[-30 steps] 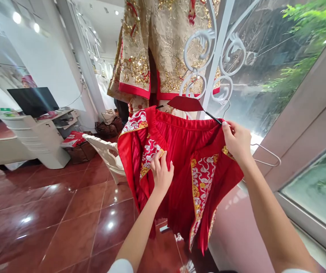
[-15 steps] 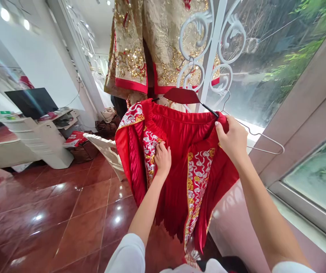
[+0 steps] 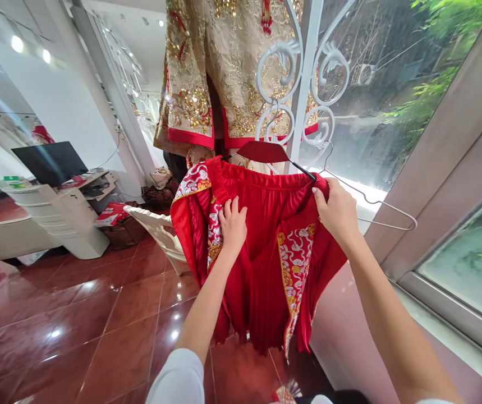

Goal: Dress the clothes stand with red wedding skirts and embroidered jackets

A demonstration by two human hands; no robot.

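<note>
Since half a second ago, my left hand [image 3: 233, 224] has loosened its bent fingers, which were at the edge of the left embroidered band [image 3: 214, 224], and now they are stretched and spread over the red cloth beside it. My right hand [image 3: 338, 209] has stayed at the right end of the waistband [image 3: 261, 178], where it holds the skirt [image 3: 261, 264] between the thumb in front and the fingers, which are mostly hidden behind the cloth. The left hand is rather wide, its fingers lying on the skirt without closing on it. The skirt is in front of me, below the hanger [image 3: 264, 151], of which the black bar shows near my right thumb. The hook of this hanger reaches up to the white scrolls [image 3: 278, 62] (whether it really hangs on them, I cannot tell). The right embroidered band [image 3: 295, 269], silver and gold, goes down between my two hands, a little nearer to the right one. A wire hanger [image 3: 392, 224] is just beyond my right hand, near the window. Behind the skirt there hangs a gold robe [image 3: 243, 73] with red hems, and to the left stands a white chair [image 3: 156, 230].
</note>
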